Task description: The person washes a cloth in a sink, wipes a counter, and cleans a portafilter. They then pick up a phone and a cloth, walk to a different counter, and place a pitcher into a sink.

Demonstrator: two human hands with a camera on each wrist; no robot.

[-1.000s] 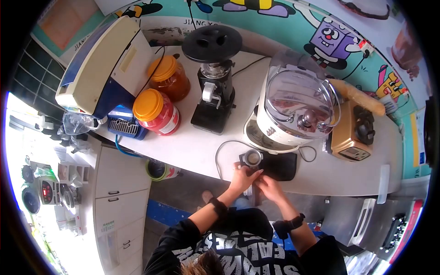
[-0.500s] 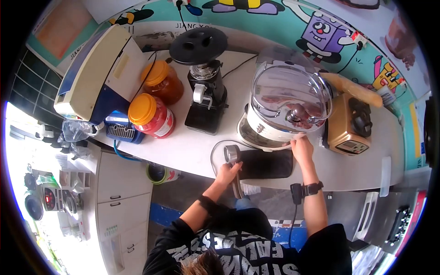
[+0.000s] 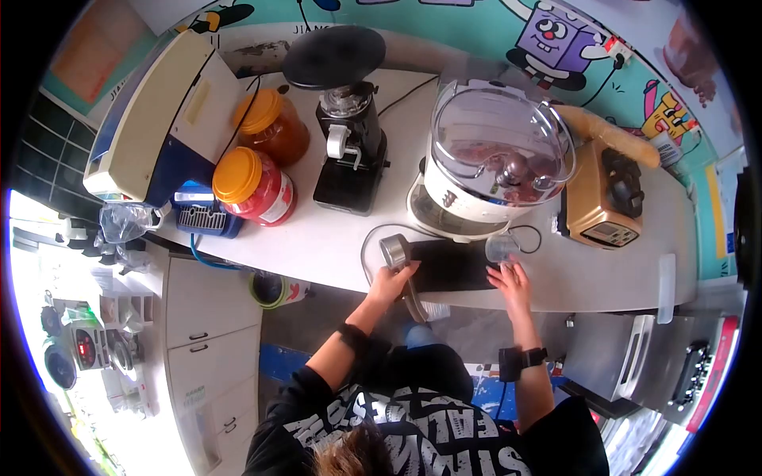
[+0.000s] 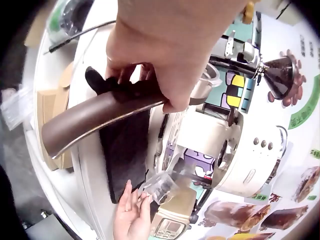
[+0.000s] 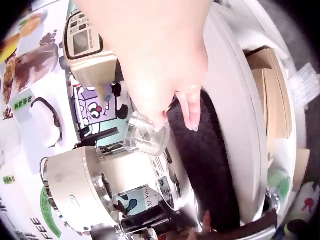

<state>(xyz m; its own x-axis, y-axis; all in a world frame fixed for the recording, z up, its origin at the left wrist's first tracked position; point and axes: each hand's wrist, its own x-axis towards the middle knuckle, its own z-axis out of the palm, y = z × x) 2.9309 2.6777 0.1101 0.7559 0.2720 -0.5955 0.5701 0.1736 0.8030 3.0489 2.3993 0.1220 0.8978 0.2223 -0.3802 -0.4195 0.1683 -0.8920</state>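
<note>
The left hand (image 3: pixel 387 284) grips a portafilter with a round metal head (image 3: pixel 393 251). In the left wrist view, that hand (image 4: pixel 160 45) is wrapped round the base of the brown handle (image 4: pixel 95 117). A small clear cup (image 3: pixel 501 247) is pinched by the right hand (image 3: pixel 512 284) at the right end of a black mat (image 3: pixel 448 266). The right wrist view has the cup (image 5: pixel 145 134) at the thumb side of the right hand (image 5: pixel 155 60), two fingers extended over the mat (image 5: pixel 200 155). Inside the portafilter head, the contents cannot be made out.
Behind the mat stands a white machine with a clear lid (image 3: pixel 500 151). Left of it are a black grinder (image 3: pixel 345 174) and jars with yellow lids (image 3: pixel 254 186). A gold appliance (image 3: pixel 603 194) stands right, and a loose cable (image 3: pixel 367 246) curves beside the mat.
The right hand has left the portafilter, reached to the white machine's base and come back nearer the body with the clear cup. The left hand has carried the portafilter leftward.
</note>
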